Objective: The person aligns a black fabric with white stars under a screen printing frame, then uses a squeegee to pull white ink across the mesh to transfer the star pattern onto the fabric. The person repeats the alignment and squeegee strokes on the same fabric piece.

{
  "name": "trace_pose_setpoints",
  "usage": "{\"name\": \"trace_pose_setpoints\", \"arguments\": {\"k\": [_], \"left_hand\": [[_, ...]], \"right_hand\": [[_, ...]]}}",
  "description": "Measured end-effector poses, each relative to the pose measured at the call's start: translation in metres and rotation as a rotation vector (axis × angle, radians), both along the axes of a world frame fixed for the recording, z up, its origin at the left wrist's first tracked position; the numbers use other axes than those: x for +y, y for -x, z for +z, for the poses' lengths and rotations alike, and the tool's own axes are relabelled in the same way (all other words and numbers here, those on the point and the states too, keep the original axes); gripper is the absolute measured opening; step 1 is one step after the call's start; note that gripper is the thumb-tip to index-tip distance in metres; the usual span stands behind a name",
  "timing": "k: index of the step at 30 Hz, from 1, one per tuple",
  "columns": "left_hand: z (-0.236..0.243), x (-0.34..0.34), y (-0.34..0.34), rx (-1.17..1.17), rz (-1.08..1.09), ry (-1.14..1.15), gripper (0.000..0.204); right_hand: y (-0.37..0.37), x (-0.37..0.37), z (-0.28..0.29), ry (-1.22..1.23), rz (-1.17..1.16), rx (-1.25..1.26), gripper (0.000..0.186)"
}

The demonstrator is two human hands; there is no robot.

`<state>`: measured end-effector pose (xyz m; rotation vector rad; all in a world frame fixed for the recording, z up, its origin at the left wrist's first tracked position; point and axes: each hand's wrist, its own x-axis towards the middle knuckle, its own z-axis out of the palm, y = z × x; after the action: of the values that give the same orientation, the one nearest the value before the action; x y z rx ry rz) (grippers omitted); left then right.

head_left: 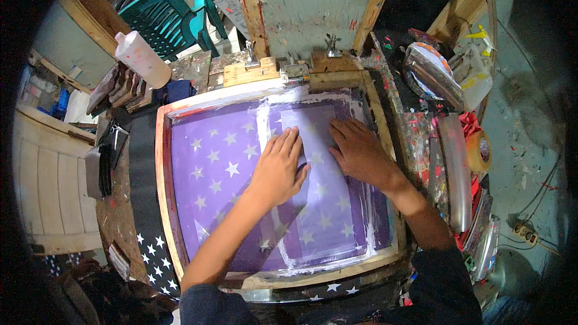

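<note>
A wooden-framed purple mesh screen (186, 126) with star shapes lies in front of me, clamped at its back edge by metal hinges (295, 73). White smears border a paler panel on its right half. My left hand (277, 165) rests palm down on that panel near its left border, fingers stretched out. My right hand (361, 153) also lies palm down toward the panel's upper right, its fingers spread. Black star-printed material (158, 265) shows beside and below the frame.
A plastic bottle (147, 63) and a green chair (162, 27) are at back left. Scissors (117, 135) lie left of the frame. Cluttered jugs (472, 75), a tape roll (478, 150), metal squeegee-like bars (454, 177) and a wired socket (525, 232) line the right.
</note>
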<state>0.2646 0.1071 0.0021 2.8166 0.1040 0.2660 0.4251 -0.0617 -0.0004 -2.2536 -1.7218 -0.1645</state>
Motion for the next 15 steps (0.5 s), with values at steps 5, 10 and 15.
{"name": "trace_pose_setpoints", "arguments": {"k": [5, 10, 15], "left_hand": [[-0.003, 0.002, 0.006, -0.010, 0.013, 0.026, 0.057], [0.007, 0.011, 0.001, 0.000, 0.025, -0.041, 0.058], [0.001, 0.016, 0.000, -0.010, 0.038, -0.061, 0.062]], "right_hand": [[0.000, 0.002, 0.006, 0.049, 0.011, 0.006, 0.049], [-0.020, 0.015, 0.024, 0.129, 0.046, -0.010, 0.065], [-0.028, 0.019, 0.016, 0.189, 0.068, 0.021, 0.072]]}}
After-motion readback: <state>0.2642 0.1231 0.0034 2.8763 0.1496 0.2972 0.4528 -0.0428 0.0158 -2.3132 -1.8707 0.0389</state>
